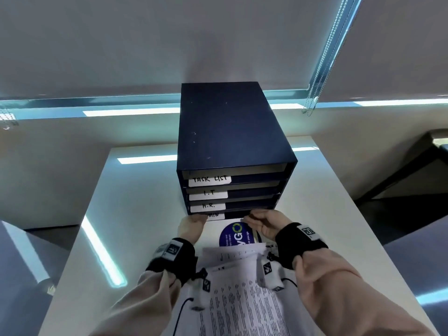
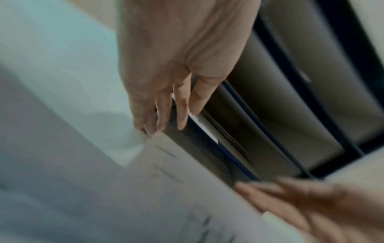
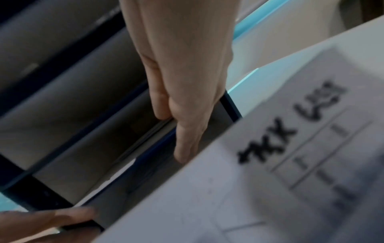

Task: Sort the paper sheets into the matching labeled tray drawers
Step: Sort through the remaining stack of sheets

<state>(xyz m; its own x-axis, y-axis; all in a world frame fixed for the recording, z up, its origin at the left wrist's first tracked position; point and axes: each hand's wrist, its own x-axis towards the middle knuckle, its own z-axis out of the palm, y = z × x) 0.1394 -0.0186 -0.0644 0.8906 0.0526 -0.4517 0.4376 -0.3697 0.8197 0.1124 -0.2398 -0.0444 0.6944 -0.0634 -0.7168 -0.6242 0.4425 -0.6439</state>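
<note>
A: Both hands at the tray unit (image 1: 232, 141), bottom drawer (image 1: 238, 213)?
B: Yes. Left hand (image 1: 191, 226), right hand (image 1: 263, 225), fingers straight on drawer front. Paper sheets (image 1: 242, 299) lie near, on table (image 1: 135, 214).

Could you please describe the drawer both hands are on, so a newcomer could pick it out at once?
On the white table stands a dark blue drawer unit with four stacked drawers. It is the bottom drawer, touched by the left hand and right hand. Unlike the drawers above, marked TASK LIST, I.T and H.R., its label is partly hidden.
</note>
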